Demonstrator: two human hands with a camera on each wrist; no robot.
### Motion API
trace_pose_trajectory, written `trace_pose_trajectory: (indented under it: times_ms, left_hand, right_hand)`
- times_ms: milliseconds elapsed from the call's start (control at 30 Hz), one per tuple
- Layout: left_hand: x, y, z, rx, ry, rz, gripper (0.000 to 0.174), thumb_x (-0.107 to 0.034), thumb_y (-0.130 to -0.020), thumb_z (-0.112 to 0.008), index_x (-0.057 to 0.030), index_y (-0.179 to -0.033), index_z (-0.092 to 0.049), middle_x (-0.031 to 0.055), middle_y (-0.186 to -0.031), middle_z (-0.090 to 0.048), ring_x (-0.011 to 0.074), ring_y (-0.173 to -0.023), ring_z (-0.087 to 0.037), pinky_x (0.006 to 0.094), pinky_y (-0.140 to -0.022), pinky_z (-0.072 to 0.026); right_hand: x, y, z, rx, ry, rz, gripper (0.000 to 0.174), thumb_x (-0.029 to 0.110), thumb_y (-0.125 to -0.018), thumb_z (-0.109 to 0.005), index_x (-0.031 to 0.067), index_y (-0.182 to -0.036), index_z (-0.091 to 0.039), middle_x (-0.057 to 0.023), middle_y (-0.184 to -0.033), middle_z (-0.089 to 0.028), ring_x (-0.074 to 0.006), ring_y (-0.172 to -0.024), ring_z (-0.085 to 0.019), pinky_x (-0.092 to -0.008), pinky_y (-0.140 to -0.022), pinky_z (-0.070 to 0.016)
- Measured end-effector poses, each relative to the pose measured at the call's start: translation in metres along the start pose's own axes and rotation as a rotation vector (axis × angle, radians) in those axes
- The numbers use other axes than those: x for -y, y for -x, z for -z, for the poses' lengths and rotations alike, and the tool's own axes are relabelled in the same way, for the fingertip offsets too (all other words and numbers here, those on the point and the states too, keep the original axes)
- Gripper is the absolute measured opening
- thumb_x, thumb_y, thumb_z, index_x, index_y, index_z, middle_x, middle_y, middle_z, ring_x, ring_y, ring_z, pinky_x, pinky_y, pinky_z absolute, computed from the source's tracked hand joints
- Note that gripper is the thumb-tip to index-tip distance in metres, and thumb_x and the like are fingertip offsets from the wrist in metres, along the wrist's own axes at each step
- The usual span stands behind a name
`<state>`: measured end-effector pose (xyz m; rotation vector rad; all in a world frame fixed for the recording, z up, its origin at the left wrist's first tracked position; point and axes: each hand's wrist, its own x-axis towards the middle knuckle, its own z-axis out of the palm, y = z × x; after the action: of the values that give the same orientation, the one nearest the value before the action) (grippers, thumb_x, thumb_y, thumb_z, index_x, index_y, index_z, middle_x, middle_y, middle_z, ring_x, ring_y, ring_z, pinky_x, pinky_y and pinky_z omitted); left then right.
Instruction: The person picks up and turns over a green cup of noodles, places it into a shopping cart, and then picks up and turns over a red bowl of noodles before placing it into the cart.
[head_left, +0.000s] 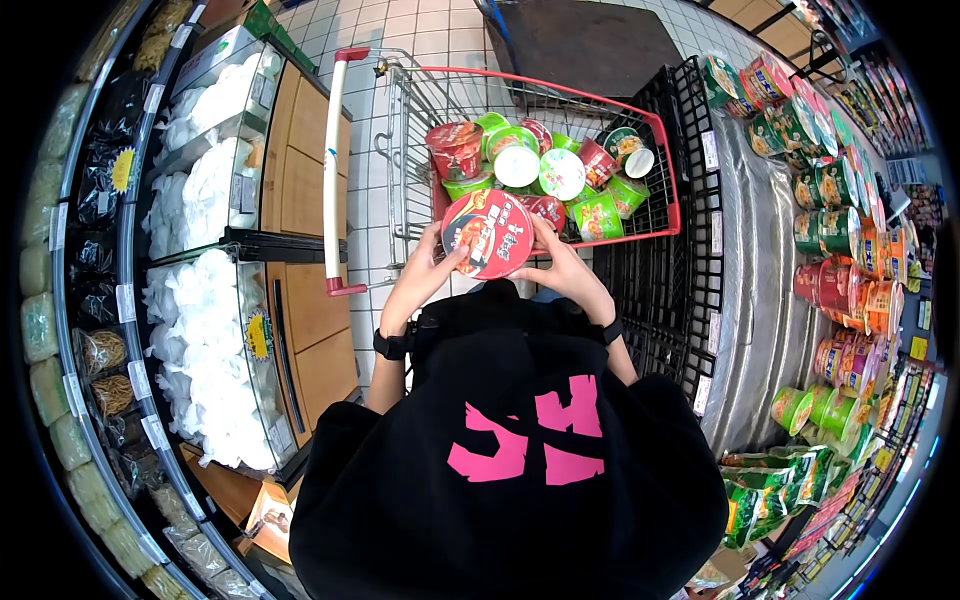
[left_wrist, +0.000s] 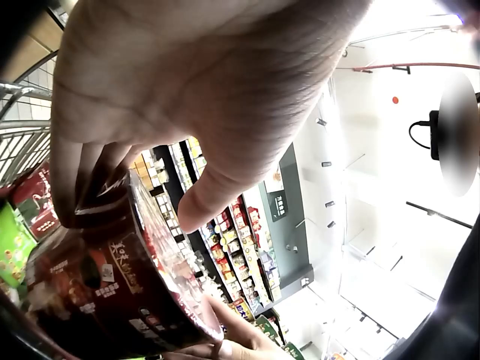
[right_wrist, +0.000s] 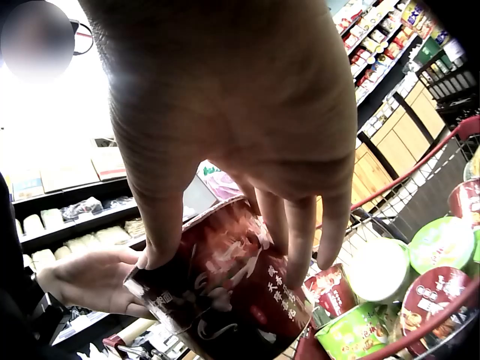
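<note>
Both hands hold one large red instant noodle cup (head_left: 488, 235) close in front of the body, its printed lid facing up towards the head camera. My left hand (head_left: 425, 275) grips its left side, thumb at the lid's edge. On the opposite side, my right hand (head_left: 563, 268) grips the cup with its thumb at the near edge. In the left wrist view the cup's dark red wall (left_wrist: 105, 285) shows under the curled left fingers. The right wrist view shows the right fingers spread along the cup (right_wrist: 232, 292). Just beyond it, a shopping cart (head_left: 655, 112) contains several red and green noodle cups (head_left: 598, 215).
A white cart handle (head_left: 333, 165) stands at the left. Farther left are shelves with white plastic bags (head_left: 210, 370) and packaged dried food (head_left: 100, 350). On the right, black crates (head_left: 650, 290) border a display of noodle cups (head_left: 835, 230). A dark platform (head_left: 590, 50) lies beyond the cart.
</note>
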<state>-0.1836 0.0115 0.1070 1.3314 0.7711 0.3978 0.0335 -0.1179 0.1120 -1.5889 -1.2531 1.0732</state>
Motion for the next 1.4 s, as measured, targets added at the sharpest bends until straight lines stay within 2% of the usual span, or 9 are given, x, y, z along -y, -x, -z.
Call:
trace_pose_trajectory:
  times_ms: [233,300,467,567,833,900,1033,1300,1400]
  left_hand:
    - [0.014,-0.011,0.007,0.017,0.114,0.063,0.057,-0.021,-0.086,-0.064,0.0076,-0.126,-0.035,0.0147,-0.115,-0.054,0.0172,-0.103,-0.054,0.0280,-0.087,-0.0452]
    - [0.015,-0.013,0.008,0.037,0.159,0.095,0.057,-0.023,-0.088,-0.060,0.0035,-0.131,-0.033,0.0119,-0.116,-0.053,0.0152,-0.086,-0.061,0.0275,-0.057,-0.0522]
    - [0.031,-0.024,0.003,-0.022,0.070,0.172,0.069,-0.030,-0.082,-0.065,-0.0002,-0.134,-0.031,0.0061,-0.106,-0.058,0.0091,-0.077,-0.058,0.0222,-0.047,-0.0448]
    - [0.030,-0.028,0.002,-0.046,0.147,0.210,0.063,-0.022,-0.083,-0.067,0.0041,-0.130,-0.034,0.0117,-0.119,-0.052,0.0155,-0.102,-0.055,0.0275,-0.084,-0.0474]
    - [0.051,-0.031,0.012,-0.071,0.194,0.336,0.065,-0.033,-0.083,-0.064,-0.0028,-0.132,-0.034,0.0067,-0.118,-0.052,0.0124,-0.105,-0.051,0.0261,-0.084,-0.0430]
    - [0.056,-0.033,0.016,-0.049,0.289,0.367,0.096,-0.044,-0.078,-0.066,-0.0009,-0.143,-0.010,0.0175,-0.124,-0.045,0.0266,-0.101,-0.053,0.0254,-0.049,-0.0397]
    - [0.069,-0.043,0.021,-0.045,0.389,0.390,0.101,-0.045,-0.077,-0.067,-0.0021,-0.144,-0.004,0.0279,-0.141,-0.024,0.0430,-0.126,-0.035,0.0381,-0.088,-0.0429]
    - [0.101,-0.063,0.021,-0.040,0.332,0.479,0.088,-0.045,-0.075,-0.068,-0.0028,-0.138,-0.024,0.0257,-0.141,-0.023,0.0383,-0.127,-0.034,0.0416,-0.097,-0.0373]
    - [0.077,-0.056,0.012,0.025,0.299,0.428,0.085,-0.049,-0.077,-0.064,-0.0051,-0.138,-0.026,0.0197,-0.139,-0.028,0.0376,-0.128,-0.032,0.0477,-0.100,-0.0319]
  right_hand:
    - [-0.029,-0.021,-0.009,0.064,-0.095,0.033,0.092,0.020,-0.072,-0.076,0.0027,-0.142,-0.019,-0.0159,-0.138,-0.039,-0.0245,-0.118,-0.049,-0.0369,-0.098,-0.0408]
    - [-0.033,-0.027,-0.010,0.080,-0.123,0.031,0.090,0.015,-0.074,-0.075,0.0033,-0.142,-0.017,-0.0153,-0.138,-0.037,-0.0240,-0.118,-0.049,-0.0371,-0.098,-0.0412]
    - [-0.052,-0.048,-0.010,0.157,-0.134,-0.040,0.086,0.001,-0.077,-0.068,0.0069,-0.143,-0.014,-0.0166,-0.136,-0.039,-0.0240,-0.118,-0.049,-0.0361,-0.095,-0.0447]
    - [-0.063,-0.058,-0.011,0.193,-0.125,-0.045,0.086,0.002,-0.079,-0.066,0.0079,-0.144,-0.011,-0.0174,-0.134,-0.040,-0.0229,-0.115,-0.051,-0.0356,-0.092,-0.0461]
    - [-0.068,-0.084,-0.011,0.338,0.167,-0.246,0.079,0.018,-0.080,-0.064,0.0045,-0.141,-0.016,-0.0217,-0.124,-0.051,-0.0268,-0.111,-0.053,-0.0363,-0.092,-0.0432]
    - [-0.068,-0.086,-0.012,0.347,0.163,-0.261,0.078,0.019,-0.081,-0.064,0.0039,-0.141,-0.017,-0.0214,-0.125,-0.050,-0.0271,-0.111,-0.053,-0.0356,-0.093,-0.0424]
    - [-0.081,-0.096,-0.013,0.428,0.049,-0.333,0.077,0.020,-0.079,-0.064,0.0024,-0.140,-0.020,-0.0201,-0.127,-0.047,-0.0270,-0.114,-0.050,-0.0332,-0.095,-0.0401]
    - [-0.124,-0.109,-0.014,0.440,0.171,-0.255,0.077,0.028,-0.080,-0.062,0.0090,-0.142,-0.020,-0.0162,-0.111,-0.057,-0.0229,-0.100,-0.055,-0.0321,-0.086,-0.0429]
    - [-0.107,-0.104,-0.015,0.481,0.346,-0.333,0.083,0.050,-0.078,-0.058,0.0134,-0.142,-0.021,-0.0142,-0.123,-0.054,-0.0300,-0.118,-0.049,-0.0477,-0.103,-0.0255]
